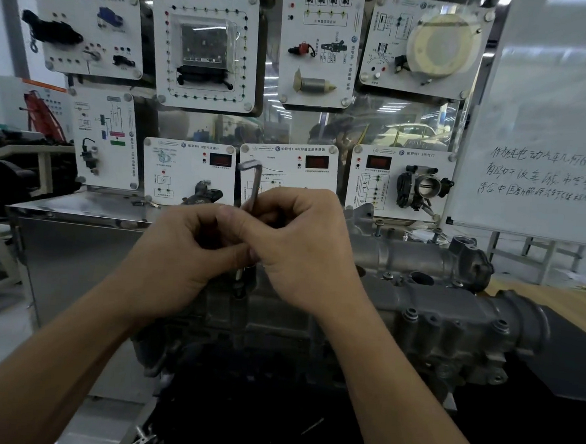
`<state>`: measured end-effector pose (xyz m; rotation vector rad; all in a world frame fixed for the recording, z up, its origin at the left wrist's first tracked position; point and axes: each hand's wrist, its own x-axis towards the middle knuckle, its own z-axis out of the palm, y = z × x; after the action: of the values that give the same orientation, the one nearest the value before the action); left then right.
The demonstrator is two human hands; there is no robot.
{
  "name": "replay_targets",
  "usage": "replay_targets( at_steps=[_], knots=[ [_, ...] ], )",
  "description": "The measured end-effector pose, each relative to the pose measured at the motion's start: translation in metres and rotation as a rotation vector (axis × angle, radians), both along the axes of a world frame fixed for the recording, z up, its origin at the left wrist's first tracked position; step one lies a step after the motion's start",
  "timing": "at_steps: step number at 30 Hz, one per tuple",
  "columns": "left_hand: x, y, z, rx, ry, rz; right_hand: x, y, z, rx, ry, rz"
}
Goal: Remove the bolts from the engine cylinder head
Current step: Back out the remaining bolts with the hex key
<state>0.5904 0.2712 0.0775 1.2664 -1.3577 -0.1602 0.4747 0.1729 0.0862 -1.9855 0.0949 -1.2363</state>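
Fingers (279, 203) of left hand (180, 249) and right hand (303, 250) grip one wrench (255, 188).

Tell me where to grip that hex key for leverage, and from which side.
Probably the short bent arm at the top of the hex key, reached from the left. Its long shaft stands upright in the left hand and right hand; that arm juts leftward, clear above them.

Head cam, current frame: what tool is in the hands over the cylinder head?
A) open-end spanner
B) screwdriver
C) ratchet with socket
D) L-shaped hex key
D: the left hand and right hand both hold an L-shaped hex key upright. Its short arm is bent over at the top, and its long shaft runs down between the fingers toward the cylinder head.
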Motion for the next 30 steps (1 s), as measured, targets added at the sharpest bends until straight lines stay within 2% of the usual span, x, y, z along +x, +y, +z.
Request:
replay_targets(
  at_steps=[5,10,15,21,23,30],
  knots=[
    [-0.002,-0.005,-0.012,-0.078,0.029,0.019,0.000,-0.001,0.001,-0.008,0.061,0.001],
    [0.003,0.003,-0.017,-0.045,0.072,-0.143,-0.005,0.001,0.006,-0.095,0.206,0.046],
    [-0.003,0.002,-0.020,-0.121,0.074,0.030,-0.006,-0.001,0.010,-0.191,0.325,-0.021],
    [-0.005,0.002,-0.016,-0.162,0.056,0.159,0.001,0.001,0.005,-0.101,0.059,-0.006],
    [-0.005,0.000,-0.014,-0.158,0.056,0.172,0.003,0.001,0.004,-0.099,0.053,-0.039],
    [0.000,0.006,-0.010,-0.020,-0.010,-0.076,-0.002,0.002,0.009,-0.194,0.264,-0.008]
  ],
)
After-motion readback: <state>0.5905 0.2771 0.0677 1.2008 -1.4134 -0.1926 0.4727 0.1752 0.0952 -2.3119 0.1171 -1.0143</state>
